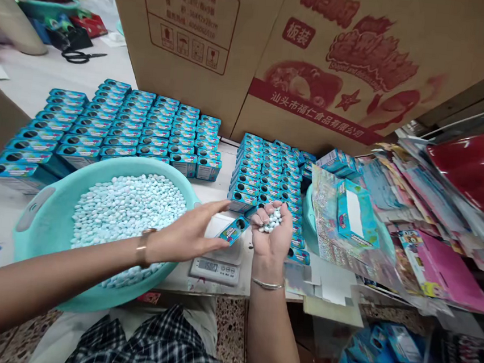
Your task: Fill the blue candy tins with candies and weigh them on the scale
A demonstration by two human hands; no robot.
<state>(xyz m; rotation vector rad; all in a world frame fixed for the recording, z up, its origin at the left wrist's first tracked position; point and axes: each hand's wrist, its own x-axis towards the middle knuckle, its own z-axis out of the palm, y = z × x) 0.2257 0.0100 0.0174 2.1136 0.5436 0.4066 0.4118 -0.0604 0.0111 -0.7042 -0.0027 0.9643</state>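
My left hand [188, 233] grips a small blue box [233, 230] and holds it tilted just above a small white digital scale [215, 269]. My right hand [272, 233] is cupped palm up right beside the box, with a handful of pale blue candies [271, 220] in it. A teal basin [46, 214] with a heap of the same candies [126, 204] stands on the table under my left forearm.
Rows of small blue boxes [114, 123] stand behind the basin, and a second stacked block [268, 172] behind my hands. Large cardboard cartons [322, 58] close off the back. Loose printed packaging [413, 221] is piled at the right. Scissors [80, 55] lie far left.
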